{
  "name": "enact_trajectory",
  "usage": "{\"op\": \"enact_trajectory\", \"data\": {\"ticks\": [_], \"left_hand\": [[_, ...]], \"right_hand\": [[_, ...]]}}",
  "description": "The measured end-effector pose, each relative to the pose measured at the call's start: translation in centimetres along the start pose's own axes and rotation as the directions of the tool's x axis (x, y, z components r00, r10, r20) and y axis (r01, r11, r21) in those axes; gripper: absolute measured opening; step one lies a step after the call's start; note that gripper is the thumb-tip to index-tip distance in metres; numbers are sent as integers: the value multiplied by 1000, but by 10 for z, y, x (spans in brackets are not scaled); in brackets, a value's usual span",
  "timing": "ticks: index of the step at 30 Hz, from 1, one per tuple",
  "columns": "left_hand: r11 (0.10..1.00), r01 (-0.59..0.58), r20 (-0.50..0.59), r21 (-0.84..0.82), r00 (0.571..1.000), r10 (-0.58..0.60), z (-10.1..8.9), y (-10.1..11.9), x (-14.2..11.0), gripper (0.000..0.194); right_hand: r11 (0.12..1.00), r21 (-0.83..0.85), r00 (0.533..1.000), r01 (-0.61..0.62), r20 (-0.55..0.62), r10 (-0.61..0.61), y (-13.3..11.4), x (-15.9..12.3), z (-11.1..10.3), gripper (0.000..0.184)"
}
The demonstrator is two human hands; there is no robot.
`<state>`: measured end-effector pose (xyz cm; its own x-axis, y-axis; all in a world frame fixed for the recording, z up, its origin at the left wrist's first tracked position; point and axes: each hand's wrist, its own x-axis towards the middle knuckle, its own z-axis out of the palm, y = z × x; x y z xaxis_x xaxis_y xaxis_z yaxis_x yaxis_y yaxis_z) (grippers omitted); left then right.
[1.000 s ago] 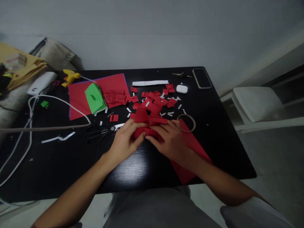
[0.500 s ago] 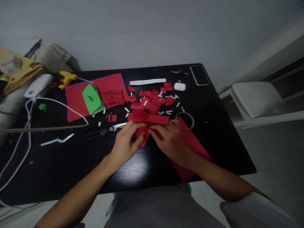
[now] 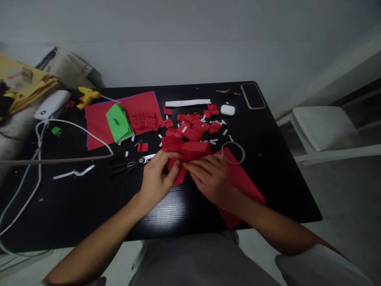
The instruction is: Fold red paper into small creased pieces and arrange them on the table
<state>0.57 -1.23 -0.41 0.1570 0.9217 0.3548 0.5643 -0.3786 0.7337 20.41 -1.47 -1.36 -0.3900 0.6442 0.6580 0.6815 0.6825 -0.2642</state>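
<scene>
At the middle of the black table (image 3: 89, 206), both hands work a folded piece of red paper (image 3: 187, 153). My left hand (image 3: 156, 176) pinches its left side between thumb and fingers. My right hand (image 3: 210, 178) presses and grips its right side with the fingers curled over it. Just behind the piece lie several small red paper squares (image 3: 193, 125) and white scraps. A larger red sheet (image 3: 241, 182) lies under my right wrist.
Black scissors (image 3: 127, 163) lie left of my hands, a tape ring (image 3: 233, 153) to the right. A green paper stack (image 3: 118, 122) sits on a red sheet (image 3: 98, 123); a yellow glue gun (image 3: 87, 95), white cables (image 3: 38, 135), earbuds case (image 3: 228, 110) and phone (image 3: 253, 96) are also on the table.
The folded red piece has been turned and reshaped between my fingers, its lower corner now pointing toward me. Both hands stay at the same spot.
</scene>
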Motion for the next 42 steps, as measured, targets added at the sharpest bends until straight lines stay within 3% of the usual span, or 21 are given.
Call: {"op": "enact_trajectory", "data": {"ticks": [8,16,19,21,22,23,25,27,29,30,32,34,36,40,42], "left_hand": [[995,76,-6,-62,997,-76,-2,1,1,15],[962,228,-32,-150,971,-235,1,-4,3,12],[928,296,-8,-228,952,-305,1,-8,4,14],[903,336,10,-268,938,-346,1,-11,5,16],[889,356,21,-288,930,-366,1,-11,6,17],[873,376,34,-311,922,-385,0,-12,6,18],[839,410,66,-358,908,-415,1,-12,7,19],[817,422,92,-392,902,-422,1,-12,9,18],[815,421,111,-399,904,-413,0,-10,10,16],[816,422,126,-395,905,-407,0,-10,10,15],[820,424,174,-383,906,-387,-1,-9,11,14],[827,427,255,-365,901,-352,-4,-8,12,13],[836,429,352,-340,883,-310,-8,-8,14,14],[869,410,512,-279,829,-227,-17,-9,18,18],[888,380,570,-259,802,-177,-21,-11,19,20]], "right_hand": [[1000,1,1000,1,23,-1,-6,1,-5,18],[991,129,995,43,83,-54,-8,0,-12,33],[969,228,995,91,11,-96,-6,-1,-18,41],[946,321,996,34,-86,-7,-3,-1,-19,40],[924,380,987,-37,-132,93,-1,-1,-17,36],[883,449,962,-133,-156,224,1,0,-15,31],[718,604,861,-346,-98,498,8,2,-7,22],[409,735,732,-542,173,659,15,7,1,18],[75,722,607,-687,515,605,21,11,7,21],[-57,691,551,-721,621,558,24,13,8,23],[-229,637,487,-736,733,475,27,17,7,32],[-310,618,480,-722,771,419,29,19,3,41],[-331,602,489,-726,791,368,30,21,-1,47],[-257,546,471,-797,829,300,34,22,-6,51],[-200,545,491,-815,831,263,37,20,-5,49]]}}
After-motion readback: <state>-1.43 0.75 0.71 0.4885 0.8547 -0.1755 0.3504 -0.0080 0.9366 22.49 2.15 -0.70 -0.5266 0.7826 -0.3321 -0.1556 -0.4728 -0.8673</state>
